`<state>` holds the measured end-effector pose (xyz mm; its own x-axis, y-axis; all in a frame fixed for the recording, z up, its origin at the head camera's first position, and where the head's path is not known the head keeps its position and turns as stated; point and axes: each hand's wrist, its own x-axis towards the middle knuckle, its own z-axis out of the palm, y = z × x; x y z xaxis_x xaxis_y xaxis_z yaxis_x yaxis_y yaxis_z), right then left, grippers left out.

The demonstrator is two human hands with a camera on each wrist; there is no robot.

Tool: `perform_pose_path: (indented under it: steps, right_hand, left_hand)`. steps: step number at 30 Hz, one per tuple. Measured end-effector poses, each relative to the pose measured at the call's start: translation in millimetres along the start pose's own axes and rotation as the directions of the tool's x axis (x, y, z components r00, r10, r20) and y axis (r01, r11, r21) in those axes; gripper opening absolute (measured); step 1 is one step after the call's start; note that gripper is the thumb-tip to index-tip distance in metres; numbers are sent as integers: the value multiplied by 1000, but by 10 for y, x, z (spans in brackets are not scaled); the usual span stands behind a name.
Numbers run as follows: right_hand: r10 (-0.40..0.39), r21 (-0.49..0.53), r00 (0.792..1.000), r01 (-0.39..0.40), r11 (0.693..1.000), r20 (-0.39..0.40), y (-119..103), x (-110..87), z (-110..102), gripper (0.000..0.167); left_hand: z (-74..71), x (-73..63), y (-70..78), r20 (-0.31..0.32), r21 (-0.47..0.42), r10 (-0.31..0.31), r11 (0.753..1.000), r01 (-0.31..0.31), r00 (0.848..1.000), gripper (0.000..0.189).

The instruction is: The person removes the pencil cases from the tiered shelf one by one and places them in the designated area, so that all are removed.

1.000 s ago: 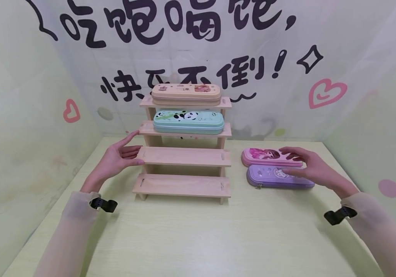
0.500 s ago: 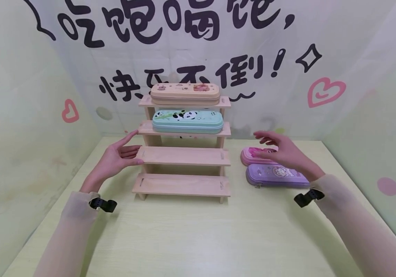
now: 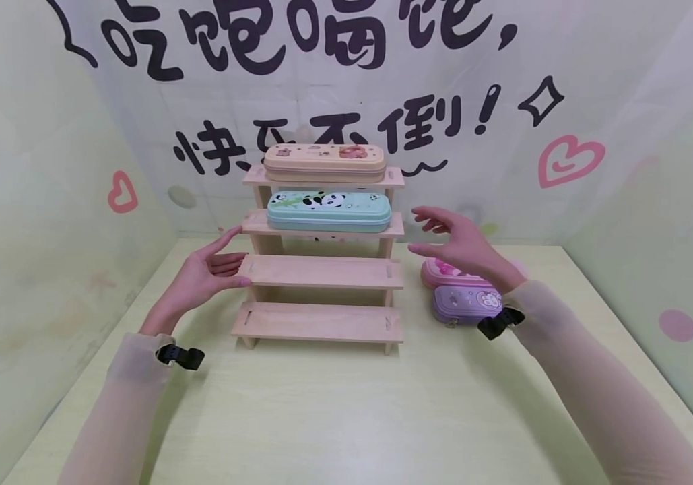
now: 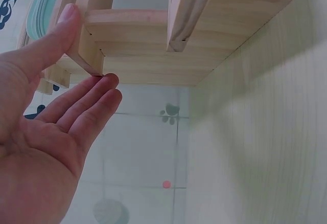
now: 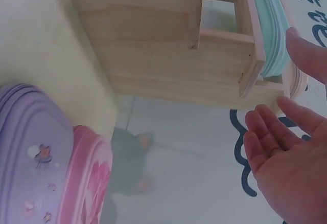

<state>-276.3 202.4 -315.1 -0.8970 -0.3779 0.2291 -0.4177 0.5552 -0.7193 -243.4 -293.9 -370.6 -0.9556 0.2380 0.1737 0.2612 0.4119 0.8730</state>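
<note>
A light wooden four-tier rack [image 3: 322, 271] stands near the back wall. Its top tier bears a peach pencil case [image 3: 324, 163], and the tier below bears a mint-green panda pencil case [image 3: 329, 211]. My left hand [image 3: 197, 286] touches the rack's left side, fingers extended; in the left wrist view the thumb [image 4: 65, 27] lies against a tier's end. Beside the rack's right side, level with the upper tiers, my right hand [image 3: 458, 242] is raised with thumb and fingers apart, holding nothing. Behind its forearm lie a pink pencil case [image 3: 440, 271] and a purple pencil case [image 3: 464, 303], partly hidden.
A pale table [image 3: 334, 411] extends in front of the rack. A printed cloth wall [image 3: 479, 182] with dark lettering closes off the back, and pale side walls stand left and right.
My right hand has moved left and up, from over the pink and purple pencil cases to beside the rack. The left hand stays at the rack's left side.
</note>
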Motion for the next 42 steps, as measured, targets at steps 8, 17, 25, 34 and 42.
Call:
perform_pose_path:
  steps: [8, 17, 25, 34, 42]
  right_hand:
    - [8, 20, 1000, -8, 1000, -24, -125, 167, 90, 75]
    - [-7, 43, 999, 9, 999, -43, -273, 298, 200, 77]
    - [1, 93, 998, 5, 996, -67, -345, 399, 273, 70]
    - [44, 145, 993, -28, 989, -108, -406, 419, 299, 60]
    - [38, 197, 991, -12, 980, -131, -424, 471, 360, 62]
  left_hand:
    - [1, 4, 1, 5, 2, 13, 1000, -13, 1000, 102]
    - [-7, -15, -7, 6, -12, 6, 1000, -6, 1000, 102]
    - [-2, -12, -24, 10, -13, 16, 1000, -16, 1000, 101]
    - [2, -4, -12, 4, -9, 22, 1000, -22, 1000, 101]
    - [2, -5, 4, 2, -17, 14, 1000, -14, 1000, 101]
